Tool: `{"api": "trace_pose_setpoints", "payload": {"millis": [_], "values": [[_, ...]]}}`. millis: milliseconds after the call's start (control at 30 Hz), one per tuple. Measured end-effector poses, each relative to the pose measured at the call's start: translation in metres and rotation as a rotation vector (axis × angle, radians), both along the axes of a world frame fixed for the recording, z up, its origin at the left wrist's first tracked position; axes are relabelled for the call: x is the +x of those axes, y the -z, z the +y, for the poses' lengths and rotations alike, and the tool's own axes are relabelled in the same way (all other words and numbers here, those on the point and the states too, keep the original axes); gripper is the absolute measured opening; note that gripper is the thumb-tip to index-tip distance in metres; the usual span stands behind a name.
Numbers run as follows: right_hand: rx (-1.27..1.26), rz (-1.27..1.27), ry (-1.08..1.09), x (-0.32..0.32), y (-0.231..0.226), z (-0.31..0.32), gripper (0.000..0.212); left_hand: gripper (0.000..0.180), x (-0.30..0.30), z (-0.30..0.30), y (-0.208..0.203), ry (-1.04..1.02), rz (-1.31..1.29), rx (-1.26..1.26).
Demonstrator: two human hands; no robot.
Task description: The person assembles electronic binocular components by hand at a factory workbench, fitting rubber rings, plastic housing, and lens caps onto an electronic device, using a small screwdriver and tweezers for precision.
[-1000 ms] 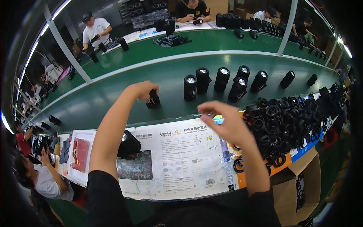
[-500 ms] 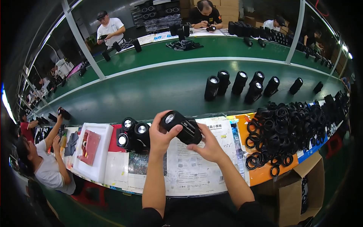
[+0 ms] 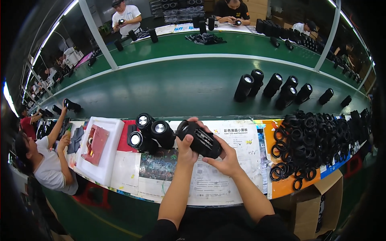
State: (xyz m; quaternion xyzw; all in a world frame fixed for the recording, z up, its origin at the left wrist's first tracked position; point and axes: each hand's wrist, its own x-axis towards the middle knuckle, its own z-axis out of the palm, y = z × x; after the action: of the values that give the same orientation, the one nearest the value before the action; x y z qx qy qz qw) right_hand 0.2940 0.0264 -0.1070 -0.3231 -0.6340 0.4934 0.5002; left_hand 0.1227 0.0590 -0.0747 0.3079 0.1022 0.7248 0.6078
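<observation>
A black cylindrical speaker point(image 3: 204, 141) with pale lettering on its side is held between my two hands, above a printed sheet. Around its left end my left hand point(image 3: 188, 148) is closed, thumb in front and fingers behind. My right hand point(image 3: 226, 159) grips the right end, with its thumb along the lower edge. The left end shows a dark ring; its inside is hard to make out. Just left of my left hand stand three black speakers point(image 3: 163, 134) with silver end caps facing up.
A heap of black rings point(image 3: 303, 138) covers the orange board at right. Several speakers point(image 3: 245, 86) stand on the green conveyor point(image 3: 169, 86). A white foam tray point(image 3: 114, 150) holds a red piece. An open carton point(image 3: 307, 215) sits lower right. A co-worker point(image 3: 52, 160) at left handles a speaker.
The speaker in my hands has turned, so its silver end no longer shows and its lettered side faces up more. Both hands stay on it. The whole view has shifted slightly.
</observation>
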Motion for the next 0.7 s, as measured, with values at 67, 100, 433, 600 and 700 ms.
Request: {"api": "trace_pose_setpoints", "payload": {"millis": [67, 100, 433, 600, 700], "values": [[-0.104, 0.105, -0.071, 0.003, 0.010, 0.001, 0.096, 0.079, 0.005, -0.003, 0.009, 0.015, 0.005, -0.028], [-0.109, 0.106, -0.070, 0.003, 0.010, 0.000, 0.096, 0.077, 0.007, -0.004, 0.009, 0.037, 0.006, -0.030], [-0.215, 0.202, -0.128, 0.010, 0.003, -0.007, 0.093, 0.061, 0.012, -0.012, 0.011, 0.048, 0.078, -0.004], [-0.249, 0.193, -0.151, 0.007, 0.006, -0.005, 0.093, 0.058, 0.010, -0.016, 0.008, -0.027, 0.140, -0.017], [-0.265, 0.212, -0.150, 0.005, 0.005, -0.005, 0.092, 0.056, 0.008, -0.014, 0.007, -0.079, 0.187, -0.023]]}}
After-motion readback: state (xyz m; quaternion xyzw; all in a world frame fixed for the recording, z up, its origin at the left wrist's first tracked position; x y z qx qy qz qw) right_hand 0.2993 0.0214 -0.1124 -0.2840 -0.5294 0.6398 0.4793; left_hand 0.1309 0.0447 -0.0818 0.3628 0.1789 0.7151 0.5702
